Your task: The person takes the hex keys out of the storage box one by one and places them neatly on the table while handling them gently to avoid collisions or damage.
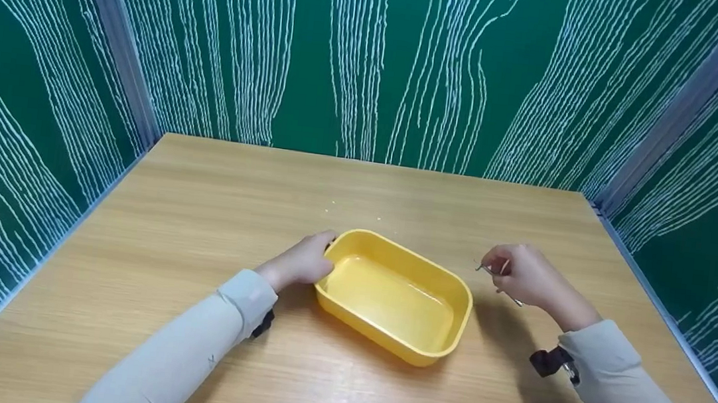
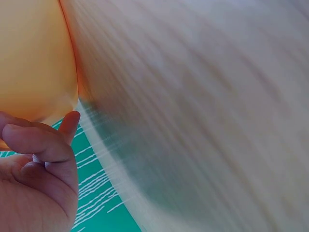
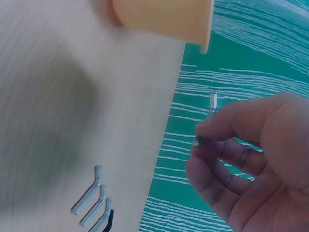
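A yellow rectangular plastic basin [image 1: 399, 299], open at the top, sits at an angle on the table in the head view. My left hand [image 1: 307, 259] grips its left end, with the thumb over the rim; in the left wrist view, curled fingers [image 2: 41, 142] lie against the basin's outer wall. To the right of the basin, my right hand [image 1: 527, 279] pinches a thin silver metal piece [image 1: 510, 297] above the table. One end of that piece [image 3: 213, 100] sticks out past the thumb in the right wrist view. Its kind cannot be told.
A wooden table [image 1: 226, 194] stands against green walls [image 1: 311, 56] with wavy white lines. Tiny white bits [image 1: 378, 219] lie behind the basin. Several bent silver prongs [image 3: 91, 195] show at lower left in the right wrist view; what they belong to is unclear.
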Demonstrator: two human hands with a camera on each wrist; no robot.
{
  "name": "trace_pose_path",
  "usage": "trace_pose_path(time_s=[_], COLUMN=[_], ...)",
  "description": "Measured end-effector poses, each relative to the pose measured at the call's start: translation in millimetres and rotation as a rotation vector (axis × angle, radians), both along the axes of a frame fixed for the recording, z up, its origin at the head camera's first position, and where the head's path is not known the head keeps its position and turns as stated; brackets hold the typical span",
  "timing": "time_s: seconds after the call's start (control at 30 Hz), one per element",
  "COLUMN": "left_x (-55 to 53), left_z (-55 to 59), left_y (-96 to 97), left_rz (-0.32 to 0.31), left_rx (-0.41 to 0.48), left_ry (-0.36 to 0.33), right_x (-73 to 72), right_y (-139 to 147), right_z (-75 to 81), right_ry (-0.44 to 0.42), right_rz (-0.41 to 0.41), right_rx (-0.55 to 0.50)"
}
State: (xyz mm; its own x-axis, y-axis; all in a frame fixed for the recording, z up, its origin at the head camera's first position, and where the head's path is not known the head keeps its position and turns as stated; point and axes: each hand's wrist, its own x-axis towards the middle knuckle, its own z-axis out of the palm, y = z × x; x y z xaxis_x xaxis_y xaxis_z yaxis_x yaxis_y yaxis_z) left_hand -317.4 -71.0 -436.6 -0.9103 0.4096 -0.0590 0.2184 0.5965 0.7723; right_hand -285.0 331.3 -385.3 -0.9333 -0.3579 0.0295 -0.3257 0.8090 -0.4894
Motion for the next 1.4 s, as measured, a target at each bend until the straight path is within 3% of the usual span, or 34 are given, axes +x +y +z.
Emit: trace_pose_path(time_s=[0.57,0.9,1.4], left_x=[-1.0,-0.2,0.7], left_z=[1.5,0.6,1.1], left_y=[-0.6,-1.6,-1.1], left_rz=[0.022,-0.001,0.014], left_rx=[-0.017,-0.019,-0.017], left_ry=[-0.018,-0.011,-0.019], right_x=[-5.2,-1.6,-0.7], right_y=[18.4,26.3,38.3], right_z=[-20.6,-34.0,-48.0], right_ry=[-0.013,0.056,-0.009], right_rz=[-0.036,0.005,-0.016], right_rx=[0.066,0.088,0.108])
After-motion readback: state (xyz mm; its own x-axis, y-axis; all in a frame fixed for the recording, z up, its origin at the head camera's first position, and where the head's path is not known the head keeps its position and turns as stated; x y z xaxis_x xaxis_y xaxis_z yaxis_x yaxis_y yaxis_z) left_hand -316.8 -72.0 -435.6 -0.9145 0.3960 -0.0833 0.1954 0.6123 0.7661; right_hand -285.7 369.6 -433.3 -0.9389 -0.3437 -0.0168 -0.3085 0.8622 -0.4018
